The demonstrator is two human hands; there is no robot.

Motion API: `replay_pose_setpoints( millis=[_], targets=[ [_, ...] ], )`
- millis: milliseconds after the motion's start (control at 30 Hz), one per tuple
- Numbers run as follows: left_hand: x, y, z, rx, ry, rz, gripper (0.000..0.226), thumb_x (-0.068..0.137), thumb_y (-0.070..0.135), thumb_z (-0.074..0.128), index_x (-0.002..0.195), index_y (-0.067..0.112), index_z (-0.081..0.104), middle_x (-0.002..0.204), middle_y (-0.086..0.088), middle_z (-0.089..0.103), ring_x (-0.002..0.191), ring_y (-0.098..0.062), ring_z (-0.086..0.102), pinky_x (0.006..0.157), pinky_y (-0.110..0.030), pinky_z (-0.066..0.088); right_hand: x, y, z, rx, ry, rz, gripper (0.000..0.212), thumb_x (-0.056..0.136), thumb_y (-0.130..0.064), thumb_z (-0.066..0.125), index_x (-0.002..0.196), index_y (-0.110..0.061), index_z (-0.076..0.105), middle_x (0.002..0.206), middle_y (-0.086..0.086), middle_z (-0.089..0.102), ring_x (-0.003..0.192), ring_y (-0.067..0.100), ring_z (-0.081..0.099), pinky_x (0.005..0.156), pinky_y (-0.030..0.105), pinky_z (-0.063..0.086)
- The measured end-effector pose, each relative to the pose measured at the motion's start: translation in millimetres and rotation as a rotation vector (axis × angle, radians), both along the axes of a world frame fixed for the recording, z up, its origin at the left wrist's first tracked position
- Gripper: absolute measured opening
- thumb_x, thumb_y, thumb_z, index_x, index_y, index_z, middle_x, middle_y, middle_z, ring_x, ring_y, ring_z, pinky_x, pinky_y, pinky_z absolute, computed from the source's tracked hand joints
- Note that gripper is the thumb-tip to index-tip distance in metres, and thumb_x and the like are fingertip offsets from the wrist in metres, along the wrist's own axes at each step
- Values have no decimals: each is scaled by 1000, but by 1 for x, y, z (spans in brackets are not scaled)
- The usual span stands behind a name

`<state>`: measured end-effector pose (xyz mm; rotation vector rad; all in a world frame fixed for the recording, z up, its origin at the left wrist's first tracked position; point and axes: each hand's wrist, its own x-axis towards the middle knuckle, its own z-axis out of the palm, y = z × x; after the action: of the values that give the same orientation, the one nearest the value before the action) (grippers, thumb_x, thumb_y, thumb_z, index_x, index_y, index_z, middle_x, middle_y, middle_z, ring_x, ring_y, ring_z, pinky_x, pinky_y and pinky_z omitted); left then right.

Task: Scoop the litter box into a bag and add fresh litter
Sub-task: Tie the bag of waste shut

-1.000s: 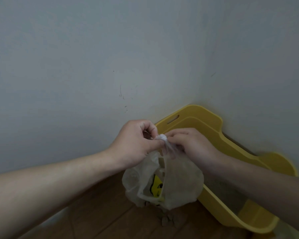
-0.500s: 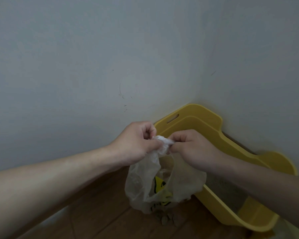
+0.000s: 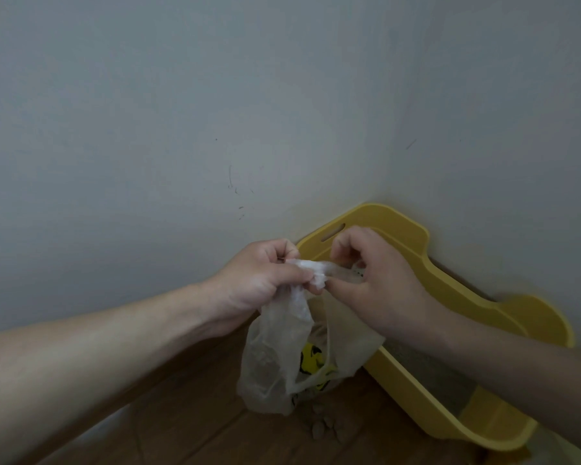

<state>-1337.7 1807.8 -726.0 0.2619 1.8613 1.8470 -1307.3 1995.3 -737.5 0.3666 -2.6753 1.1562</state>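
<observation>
A thin translucent plastic bag (image 3: 282, 357) with a yellow smiley print hangs just above the wooden floor, left of the yellow litter box (image 3: 463, 293). My left hand (image 3: 262, 280) grips one twisted handle of the bag at its top. My right hand (image 3: 376, 280) pinches the other handle, stretched sideways between the two hands. The litter box sits in the room's corner, with grey litter (image 3: 426, 367) showing inside, partly hidden by my right forearm.
A few clumps of litter (image 3: 322, 427) lie on the wooden floor (image 3: 215, 427) just below the bag. Pale walls (image 3: 215, 112) meet in the corner behind the box.
My hands have pulled slightly apart, drawing the bag's twisted handles out sideways. The bag has shifted a little and hangs lower on its left side.
</observation>
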Motion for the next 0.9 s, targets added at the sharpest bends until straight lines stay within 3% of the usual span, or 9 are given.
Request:
replay_pose_setpoints(
  millis=[67, 267, 433, 667, 800, 900],
  targets=[
    [-1, 0, 0, 26, -30, 19, 26, 67, 15, 77, 59, 27, 55, 87, -23, 64, 82, -29, 60, 61, -32, 40, 1, 0, 0, 8, 40, 21, 19, 81, -29, 77, 84, -31, 58, 86, -15, 53, 83, 6, 51, 66, 14, 38],
    [0, -3, 1, 37, -17, -12, 31, 84, 2, 69, 68, 20, 48, 79, -15, 67, 65, -14, 66, 57, -27, 44, 5, 2, 1, -90, -137, 127, 23, 76, -37, 77, 94, -30, 64, 88, -13, 62, 86, 4, 59, 73, 21, 49],
    [-1, -6, 1, 9, 7, -64, 26, 87, 14, 71, 70, 21, 51, 81, -12, 65, 71, -16, 65, 61, -27, 46, 6, 0, 1, -18, 20, 117, 16, 81, -37, 75, 88, -24, 69, 81, -12, 65, 81, 5, 61, 67, 20, 49],
    [-2, -12, 8, 68, 48, -108, 17, 88, 22, 66, 96, 12, 54, 84, -9, 70, 75, -18, 67, 64, -24, 54, 3, -1, 17, 12, 132, 72, 18, 87, -36, 62, 80, -24, 73, 71, -12, 65, 69, 11, 59, 57, 33, 47],
    [-8, -5, 20, 84, 148, 48, 15, 73, 14, 68, 80, 10, 56, 68, -6, 69, 60, -14, 65, 54, -21, 52, -3, 1, 27, -8, 161, 52, 11, 88, -30, 66, 81, -27, 73, 73, -14, 65, 72, 9, 61, 61, 35, 49],
    [-16, 1, 29, 126, 195, 130, 16, 67, 13, 72, 66, 12, 55, 62, -2, 67, 59, -11, 64, 57, -20, 52, -12, 7, 34, -72, 163, 7, 15, 89, -23, 70, 75, -29, 69, 68, -10, 64, 65, 9, 58, 56, 32, 47]
  ],
)
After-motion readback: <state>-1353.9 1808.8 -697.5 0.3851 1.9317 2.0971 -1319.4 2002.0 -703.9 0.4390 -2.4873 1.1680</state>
